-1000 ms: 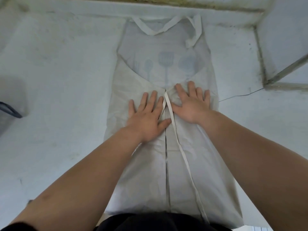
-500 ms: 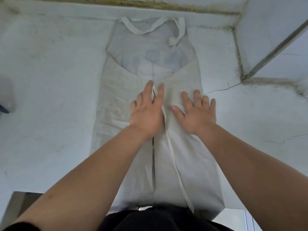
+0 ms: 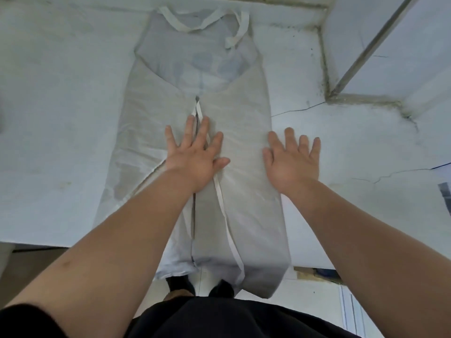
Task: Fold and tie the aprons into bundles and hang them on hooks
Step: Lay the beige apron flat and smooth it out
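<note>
Nearest me, the hem of the apron [image 3: 195, 147] hung off the front edge of the white table [image 3: 61, 118], above my shoes. The apron lay lengthwise straight away from me, its long axis running from my waist to the far wall, both side flaps folded in to meet along the middle.

My left hand [image 3: 195, 152] lay flat and open on that centre seam, fingers spread over the waist tie [image 3: 228, 230], gripping nothing. My right hand [image 3: 291, 157] was also flat and open, at the apron's right folded edge, partly on the table, holding nothing. I judged the left the nearer to the seam.

Farther off lay the bib with faint utensil prints, then the neck strap [image 3: 202, 23]. I could read no writing anywhere.
</note>
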`<action>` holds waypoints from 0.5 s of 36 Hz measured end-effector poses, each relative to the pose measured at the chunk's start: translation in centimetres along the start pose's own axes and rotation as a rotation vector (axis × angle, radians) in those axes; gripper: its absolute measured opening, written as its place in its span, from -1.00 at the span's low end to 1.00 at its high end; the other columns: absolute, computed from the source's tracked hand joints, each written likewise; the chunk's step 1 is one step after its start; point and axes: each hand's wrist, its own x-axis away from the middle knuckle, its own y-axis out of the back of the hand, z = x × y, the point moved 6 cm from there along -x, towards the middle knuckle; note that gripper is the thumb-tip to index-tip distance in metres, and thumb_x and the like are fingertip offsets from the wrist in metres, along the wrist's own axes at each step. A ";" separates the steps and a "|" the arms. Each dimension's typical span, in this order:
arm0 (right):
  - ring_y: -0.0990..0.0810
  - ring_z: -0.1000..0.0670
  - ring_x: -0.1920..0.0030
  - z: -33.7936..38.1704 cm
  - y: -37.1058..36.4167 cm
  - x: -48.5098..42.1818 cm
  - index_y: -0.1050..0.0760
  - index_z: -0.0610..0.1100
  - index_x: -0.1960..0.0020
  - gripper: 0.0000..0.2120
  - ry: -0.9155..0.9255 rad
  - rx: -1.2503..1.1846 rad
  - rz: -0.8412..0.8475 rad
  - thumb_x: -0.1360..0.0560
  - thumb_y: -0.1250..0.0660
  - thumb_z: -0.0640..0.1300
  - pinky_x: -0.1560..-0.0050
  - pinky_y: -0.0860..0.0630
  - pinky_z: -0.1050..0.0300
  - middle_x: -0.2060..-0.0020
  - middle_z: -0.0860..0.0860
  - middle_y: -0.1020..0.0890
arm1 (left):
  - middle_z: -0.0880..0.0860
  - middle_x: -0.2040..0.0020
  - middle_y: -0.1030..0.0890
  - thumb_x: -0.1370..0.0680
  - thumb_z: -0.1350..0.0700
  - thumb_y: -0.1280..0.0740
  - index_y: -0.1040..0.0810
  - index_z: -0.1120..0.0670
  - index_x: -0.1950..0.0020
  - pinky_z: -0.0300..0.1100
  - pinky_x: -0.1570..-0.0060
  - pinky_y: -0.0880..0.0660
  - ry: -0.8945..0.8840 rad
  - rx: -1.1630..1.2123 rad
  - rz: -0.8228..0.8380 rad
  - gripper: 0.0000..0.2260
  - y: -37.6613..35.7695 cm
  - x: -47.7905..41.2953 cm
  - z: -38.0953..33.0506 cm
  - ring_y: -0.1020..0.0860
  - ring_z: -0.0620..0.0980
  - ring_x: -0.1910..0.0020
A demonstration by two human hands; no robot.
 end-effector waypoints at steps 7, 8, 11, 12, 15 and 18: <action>-0.14 -0.16 -0.46 4.6 1.1 3.2 -0.04 -0.08 -0.54 -0.41 0.370 -0.206 -0.073 -0.58 0.22 0.13 -0.48 0.06 -0.04 -0.53 -0.10 -0.08 | -0.05 -0.54 -0.16 -0.59 -0.17 0.19 -0.30 -0.05 -0.47 0.01 -0.37 0.05 -0.142 0.161 -0.237 -0.46 1.0 3.9 -1.9 -0.12 0.00 -0.49; -0.15 -0.14 -0.45 4.9 0.3 3.9 -0.04 -0.07 -0.54 -0.40 0.402 -0.181 -0.037 -0.57 0.24 0.14 -0.47 0.07 -0.03 -0.52 -0.08 -0.08 | -0.07 -0.56 -0.10 -0.58 -0.19 0.25 -0.20 -0.05 -0.52 0.07 -0.41 0.12 -0.148 0.133 -0.175 -0.42 0.4 4.4 -2.1 -0.06 -0.02 -0.52; 0.00 -0.12 -0.49 2.9 -1.9 4.6 0.08 0.03 -0.54 -0.49 0.226 -0.090 0.017 -0.62 0.19 0.12 -0.49 0.24 -0.07 -0.53 0.01 0.03 | -0.11 -0.57 0.21 -0.63 -0.18 0.24 0.21 -0.04 -0.57 0.28 -0.39 0.30 -0.109 0.020 0.030 -0.47 -2.0 5.0 -1.7 0.24 0.01 -0.54; 0.01 -0.13 -0.49 2.1 -1.9 4.8 0.10 0.03 -0.54 -0.49 0.139 -0.072 0.006 -0.62 0.20 0.13 -0.48 0.26 -0.11 -0.53 0.01 0.04 | -0.12 -0.56 0.25 -0.63 -0.18 0.24 0.25 -0.04 -0.56 0.30 -0.37 0.32 -0.102 0.009 0.038 -0.47 -2.1 5.0 -1.4 0.29 0.02 -0.53; 0.00 -0.17 -0.49 -0.2 -1.6 5.7 0.10 -0.02 -0.54 -0.49 -0.081 0.000 -0.020 -0.63 0.21 0.09 -0.48 0.26 -0.17 -0.53 -0.03 0.03 | -0.10 -0.57 0.23 -0.65 -0.15 0.23 0.23 -0.01 -0.57 0.33 -0.36 0.33 -0.121 -0.048 0.025 -0.48 -1.6 4.7 -1.6 0.33 0.05 -0.52; -0.07 -0.20 -0.46 -0.2 -1.1 7.7 0.06 -0.10 -0.54 -0.48 -0.107 -0.049 -0.102 -0.63 0.18 0.06 -0.49 0.15 -0.15 -0.53 -0.09 0.01 | -0.05 -0.58 0.21 -0.67 -0.08 0.17 0.18 0.03 -0.58 0.30 -0.38 0.29 -0.117 -0.045 -0.050 -0.50 -0.8 5.6 -1.8 0.29 0.05 -0.53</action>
